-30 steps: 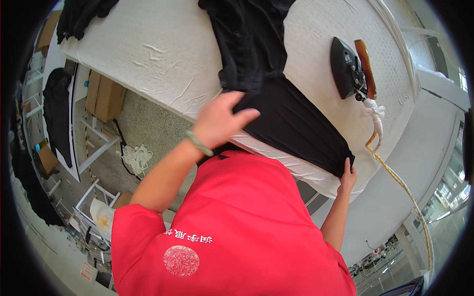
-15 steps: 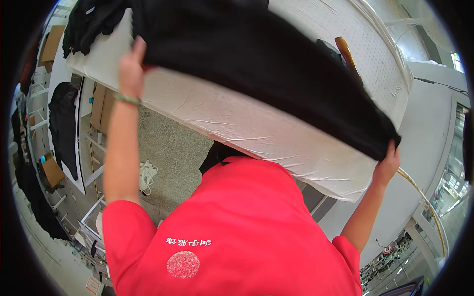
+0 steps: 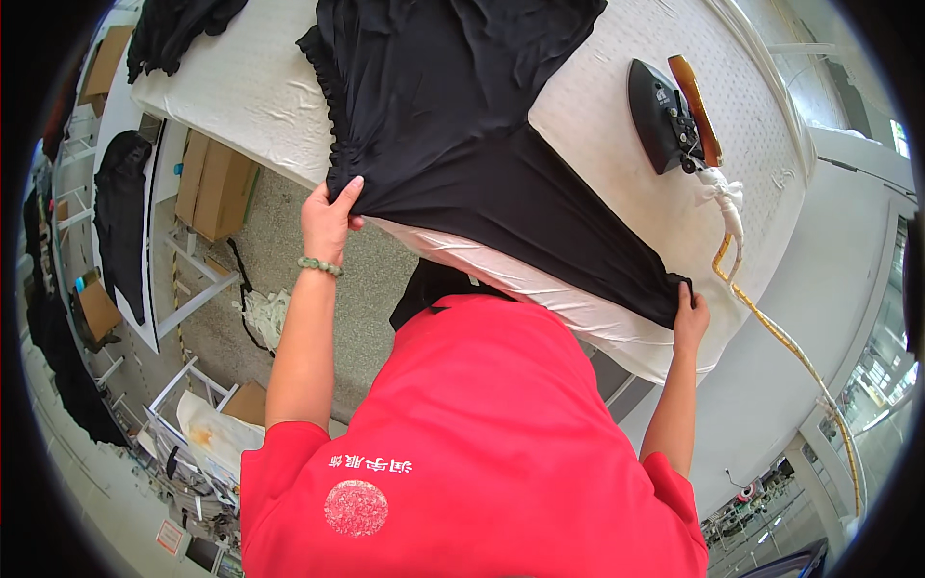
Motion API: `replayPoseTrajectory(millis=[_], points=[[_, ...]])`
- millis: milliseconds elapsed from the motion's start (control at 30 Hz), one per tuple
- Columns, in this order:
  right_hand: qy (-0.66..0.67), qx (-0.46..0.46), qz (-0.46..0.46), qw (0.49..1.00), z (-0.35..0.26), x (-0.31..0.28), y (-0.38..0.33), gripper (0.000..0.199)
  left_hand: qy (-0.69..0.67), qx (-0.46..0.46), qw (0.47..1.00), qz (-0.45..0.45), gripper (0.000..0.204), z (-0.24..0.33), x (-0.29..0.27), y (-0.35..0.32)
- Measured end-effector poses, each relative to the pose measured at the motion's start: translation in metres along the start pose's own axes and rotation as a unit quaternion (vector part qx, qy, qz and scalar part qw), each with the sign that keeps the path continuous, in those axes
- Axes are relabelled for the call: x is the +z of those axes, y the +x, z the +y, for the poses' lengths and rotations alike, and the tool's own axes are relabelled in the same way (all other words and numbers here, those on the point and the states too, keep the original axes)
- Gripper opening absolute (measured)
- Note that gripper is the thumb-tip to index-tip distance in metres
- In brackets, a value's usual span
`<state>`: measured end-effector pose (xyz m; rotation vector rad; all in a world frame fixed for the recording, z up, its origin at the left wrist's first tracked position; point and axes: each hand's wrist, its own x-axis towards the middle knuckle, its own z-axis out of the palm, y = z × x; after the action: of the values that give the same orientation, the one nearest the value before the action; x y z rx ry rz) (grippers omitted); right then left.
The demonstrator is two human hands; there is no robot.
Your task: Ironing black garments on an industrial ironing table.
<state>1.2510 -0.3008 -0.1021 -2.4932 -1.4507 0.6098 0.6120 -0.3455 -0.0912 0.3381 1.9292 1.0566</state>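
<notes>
A black garment (image 3: 453,106) lies spread over the white padded pressing table (image 3: 260,106). At its near left corner, where a gathered edge runs, my left hand (image 3: 328,222) pinches the cloth between thumb and fingers. My right hand (image 3: 690,316) grips the narrow end of a long tapering part, a sleeve or a leg, at the table's near right. The cloth between both hands runs along the front edge. Beyond my right hand an iron (image 3: 655,116) with a brown handle rests on the table. The garment's far end is cut off by the picture's top.
The iron's cord (image 3: 780,328) trails down off the table's right side. Another black garment (image 3: 178,34) lies at the far left corner. Cardboard boxes (image 3: 217,188) and a white rack (image 3: 193,308) stand to the left. A pale cloth heap (image 3: 265,318) is on the floor.
The garment has come down from mid-air onto the table, uncovering the iron. My left hand has moved right and nearer; my right hand has moved slightly left. Both keep hold of the cloth.
</notes>
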Motion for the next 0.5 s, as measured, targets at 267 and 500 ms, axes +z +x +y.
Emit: replayPoseTrajectory(millis=[267, 500], points=[[-0.114, -0.044, 0.081, 0.989, 0.027, -0.004, -0.004, 0.045, 0.045, 0.043, 0.997, 0.05, 0.025, -0.033, 0.007, -0.017], [-0.126, -0.29, 0.156, 0.936, -0.063, -0.013, -0.019, 0.027, 0.085, 0.031, 0.994, 0.065, 0.035, -0.018, 0.008, -0.025]])
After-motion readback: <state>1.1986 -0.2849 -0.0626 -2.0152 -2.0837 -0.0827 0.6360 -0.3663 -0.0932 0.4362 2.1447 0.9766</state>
